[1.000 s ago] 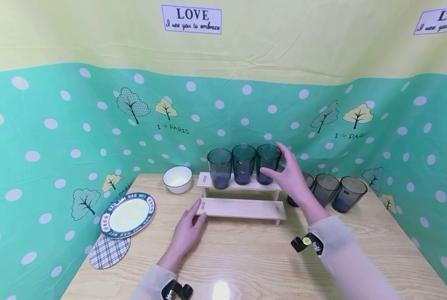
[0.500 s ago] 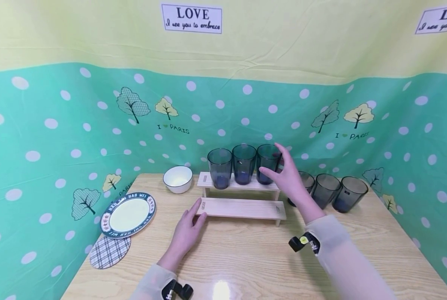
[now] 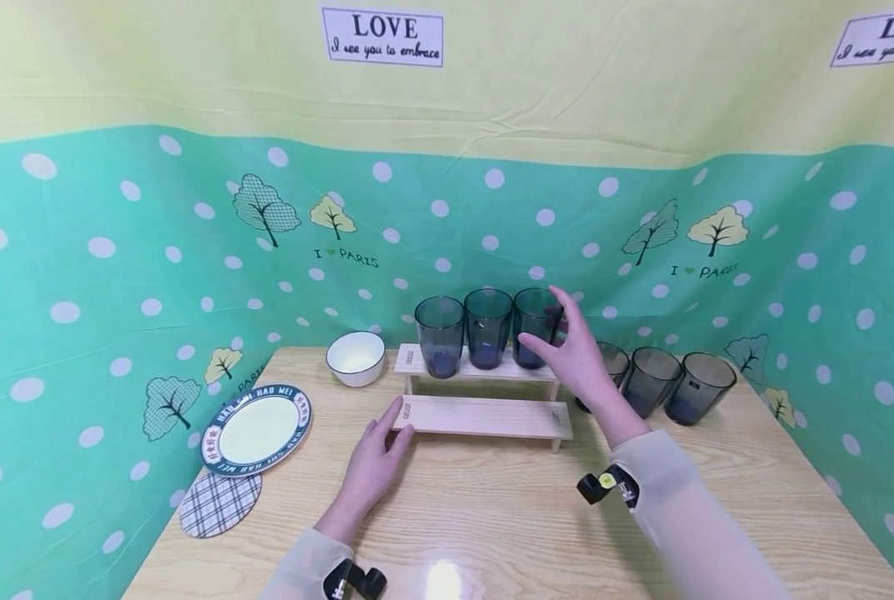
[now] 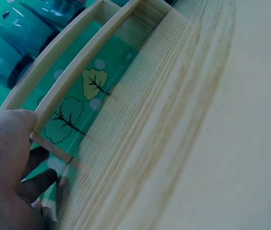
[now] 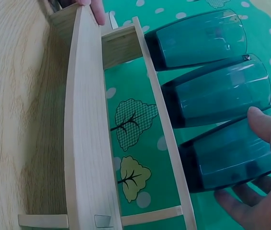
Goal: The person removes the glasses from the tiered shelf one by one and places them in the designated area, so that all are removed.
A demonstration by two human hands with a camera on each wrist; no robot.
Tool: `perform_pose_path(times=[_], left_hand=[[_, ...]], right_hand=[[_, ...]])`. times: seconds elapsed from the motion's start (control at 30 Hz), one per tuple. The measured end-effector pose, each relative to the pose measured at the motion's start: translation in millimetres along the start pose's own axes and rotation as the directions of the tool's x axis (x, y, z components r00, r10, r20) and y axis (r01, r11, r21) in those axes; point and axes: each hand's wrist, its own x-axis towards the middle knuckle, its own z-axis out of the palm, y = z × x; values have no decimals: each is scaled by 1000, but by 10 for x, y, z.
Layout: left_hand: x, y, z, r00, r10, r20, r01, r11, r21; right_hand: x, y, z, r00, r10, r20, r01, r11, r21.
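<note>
In the head view my left hand (image 3: 372, 462) holds the left end of the lower step of a two-tier wooden rack (image 3: 484, 415), its thumb at the front corner and a finger at the back. Three dark blue glasses stand upright in a row on the upper step: a left glass (image 3: 440, 337), a middle glass (image 3: 487, 329) and a right glass (image 3: 531, 325). My right hand (image 3: 577, 354) is around the right glass, thumb in front and fingers on the far side. In the right wrist view, part of that hand (image 5: 269, 191) hides the glass's rim end.
Several more dark glasses (image 3: 697, 387) stand at the right, one partly behind my right forearm. A white bowl (image 3: 355, 360) sits left of the rack. Further left, a blue-rimmed plate (image 3: 255, 431) overlaps a checked round mat (image 3: 220, 506). A patterned cloth (image 3: 491, 208) hangs behind the table.
My right hand and forearm have shifted very slightly left over the first half second, staying at the right glass. The left hand, rack and glasses stand as before.
</note>
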Motion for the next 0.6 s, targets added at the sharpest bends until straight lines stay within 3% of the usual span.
perform_pose_path(times=[0.6], left_hand=[[9, -2, -5, 1000, -3, 15, 3, 1000, -6]], right_hand=[[-126, -24, -30, 995, 40, -93, -34, 998, 60]])
